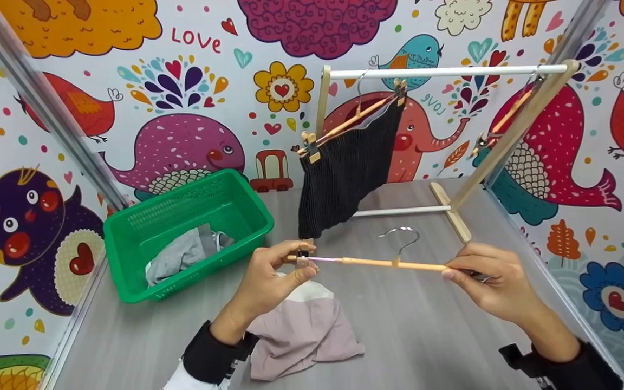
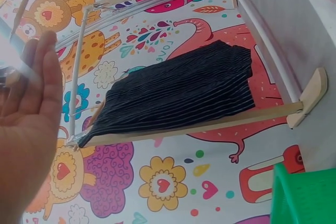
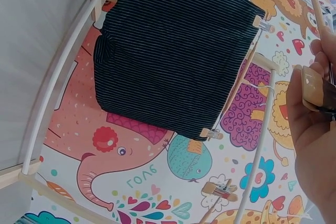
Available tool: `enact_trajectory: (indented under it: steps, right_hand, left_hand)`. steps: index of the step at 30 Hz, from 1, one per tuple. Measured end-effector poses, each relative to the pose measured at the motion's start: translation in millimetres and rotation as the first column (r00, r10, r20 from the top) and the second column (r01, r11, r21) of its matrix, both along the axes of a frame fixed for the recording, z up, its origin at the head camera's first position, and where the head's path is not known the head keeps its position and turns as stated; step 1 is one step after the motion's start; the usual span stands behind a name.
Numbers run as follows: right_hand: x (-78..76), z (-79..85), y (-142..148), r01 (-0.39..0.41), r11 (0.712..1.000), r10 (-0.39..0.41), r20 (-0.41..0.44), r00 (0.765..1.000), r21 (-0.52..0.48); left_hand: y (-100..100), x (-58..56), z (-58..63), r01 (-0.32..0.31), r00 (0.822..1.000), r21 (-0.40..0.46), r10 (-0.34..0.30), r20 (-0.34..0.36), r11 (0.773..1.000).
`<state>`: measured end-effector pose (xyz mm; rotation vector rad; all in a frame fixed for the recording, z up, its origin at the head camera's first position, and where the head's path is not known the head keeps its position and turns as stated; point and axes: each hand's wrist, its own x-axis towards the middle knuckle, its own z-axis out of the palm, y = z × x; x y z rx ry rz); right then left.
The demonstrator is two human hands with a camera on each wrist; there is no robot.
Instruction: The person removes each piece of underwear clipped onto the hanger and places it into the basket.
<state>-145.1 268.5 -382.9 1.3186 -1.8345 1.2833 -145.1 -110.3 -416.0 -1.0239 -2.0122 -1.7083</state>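
Note:
A wooden clip hanger [image 1: 369,262] with a metal hook is held level between both hands, over the front of the table. My left hand [image 1: 268,279] pinches the clip [image 1: 302,258] at its left end. At the other end my right hand [image 1: 499,279] grips the bar; a clip [image 3: 313,88] shows by those fingers in the right wrist view. Nothing hangs from this hanger. Below the left hand, a pale mauve garment [image 1: 309,330] with a white band lies on the table. Behind, a black pinstriped garment [image 1: 350,162] hangs clipped to another hanger [image 1: 359,118].
A wooden rack [image 1: 447,71] with white rails stands at the back right. Another clip hanger [image 1: 509,115] hangs at its right end. To the left, a green basket [image 1: 119,265] contains grey cloth [image 1: 182,253]. Printed walls enclose the table [image 1: 426,330].

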Motion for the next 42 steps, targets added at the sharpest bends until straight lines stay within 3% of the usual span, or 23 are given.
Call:
enact_trajectory:
  steps: [15, 25, 35, 42]
  right_hand:
    - [-0.8, -3.2, 6, 0.12, 0.993, -0.12, -0.042, 0.992, 0.018]
    - [-1.9, -3.0, 8, 0.184, 0.982, -0.186, -0.065, 0.98, -0.035]
    - [-1.5, -2.4, 10, 0.242, 0.966, -0.247, -0.051, 0.968, -0.089]
    - [0.1, -0.6, 11, 0.277, 0.954, -0.282, -0.039, 0.959, -0.111]
  left_hand:
    - [-5, 1.6, -16.7, -0.042, 0.995, -0.043, 0.046, 0.091, 0.998]
    - [-9, 3.3, -36.2, -0.121, 0.986, -0.12, 0.134, 0.104, 0.985]
    - [-16, 8.7, -56.2, -0.128, 0.97, -0.304, 0.183, 0.159, 0.944]
    - [-19, 10.1, -74.7, -0.137, 0.964, -0.442, 0.222, 0.146, 0.886]
